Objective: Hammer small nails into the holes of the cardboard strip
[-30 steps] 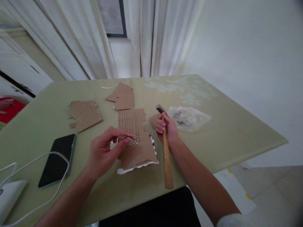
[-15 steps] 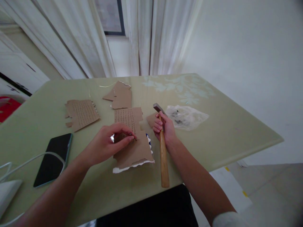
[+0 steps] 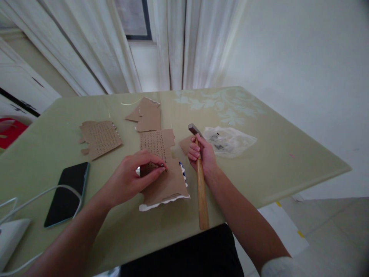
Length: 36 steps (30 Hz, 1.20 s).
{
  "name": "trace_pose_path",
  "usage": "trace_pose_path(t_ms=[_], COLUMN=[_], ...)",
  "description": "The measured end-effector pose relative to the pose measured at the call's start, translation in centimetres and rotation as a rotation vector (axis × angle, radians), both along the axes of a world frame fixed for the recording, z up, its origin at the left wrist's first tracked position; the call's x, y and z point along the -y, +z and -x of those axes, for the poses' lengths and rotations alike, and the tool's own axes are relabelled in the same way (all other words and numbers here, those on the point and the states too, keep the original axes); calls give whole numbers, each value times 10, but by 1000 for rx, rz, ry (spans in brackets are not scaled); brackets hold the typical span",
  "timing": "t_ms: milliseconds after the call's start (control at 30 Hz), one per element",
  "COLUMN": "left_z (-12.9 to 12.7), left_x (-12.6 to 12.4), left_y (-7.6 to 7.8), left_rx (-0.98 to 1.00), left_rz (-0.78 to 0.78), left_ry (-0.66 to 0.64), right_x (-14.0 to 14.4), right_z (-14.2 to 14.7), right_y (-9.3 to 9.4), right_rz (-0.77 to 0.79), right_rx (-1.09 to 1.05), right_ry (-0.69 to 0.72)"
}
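Observation:
In the head view my left hand point(image 3: 135, 177) is over a piece of brown cardboard point(image 3: 165, 188), thumb and forefinger pinched on a tiny dark nail point(image 3: 164, 166), mostly hidden by the fingertips. Rows of small dark dots cover the cardboard's far half, and its near edge is torn and white. Wrapped around a hammer point(image 3: 202, 192) near its head is my right hand point(image 3: 204, 156). The hammer's metal head points away from me and its wooden handle toward me. Beside that hand lies a small cardboard scrap point(image 3: 186, 145).
A clear plastic bag point(image 3: 230, 142) with dark bits inside lies to the right. Another dotted cardboard piece point(image 3: 101, 139) and some cardboard scraps point(image 3: 150, 117) are farther back. A phone point(image 3: 67, 194), a white cable point(image 3: 65, 187) and a white box point(image 3: 13, 238) occupy the left side.
The whole view has shifted slightly. Both hands keep their holds, with the left fingertips still at the same spot on the cardboard and the hammer still held low.

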<state>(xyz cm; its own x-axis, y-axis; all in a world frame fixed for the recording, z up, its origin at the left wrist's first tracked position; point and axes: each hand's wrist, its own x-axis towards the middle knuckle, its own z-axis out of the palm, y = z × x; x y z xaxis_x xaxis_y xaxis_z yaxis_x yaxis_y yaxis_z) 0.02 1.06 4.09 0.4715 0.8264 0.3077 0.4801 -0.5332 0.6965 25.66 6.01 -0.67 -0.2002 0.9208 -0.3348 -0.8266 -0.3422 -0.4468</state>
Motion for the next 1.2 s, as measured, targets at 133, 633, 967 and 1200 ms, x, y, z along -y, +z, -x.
trace_pose_path(t_ms=[133,633,967,1200], left_z=[-1,-4,-8,-9], left_x=[1,5,5,4], left_y=[-1,-2,-4,-11], left_rx=[-9,-2,-25,9], left_rz=[-23,-58,-104,-47], left_ry=[3,27,32,45], right_x=[0,-1,1,0], right_z=[-1,0,-1,2], right_y=[1,0,2,3], right_rz=[3,-1,3,-46], right_rx=[-2,-3,-1,81], right_ry=[1,2,13,18])
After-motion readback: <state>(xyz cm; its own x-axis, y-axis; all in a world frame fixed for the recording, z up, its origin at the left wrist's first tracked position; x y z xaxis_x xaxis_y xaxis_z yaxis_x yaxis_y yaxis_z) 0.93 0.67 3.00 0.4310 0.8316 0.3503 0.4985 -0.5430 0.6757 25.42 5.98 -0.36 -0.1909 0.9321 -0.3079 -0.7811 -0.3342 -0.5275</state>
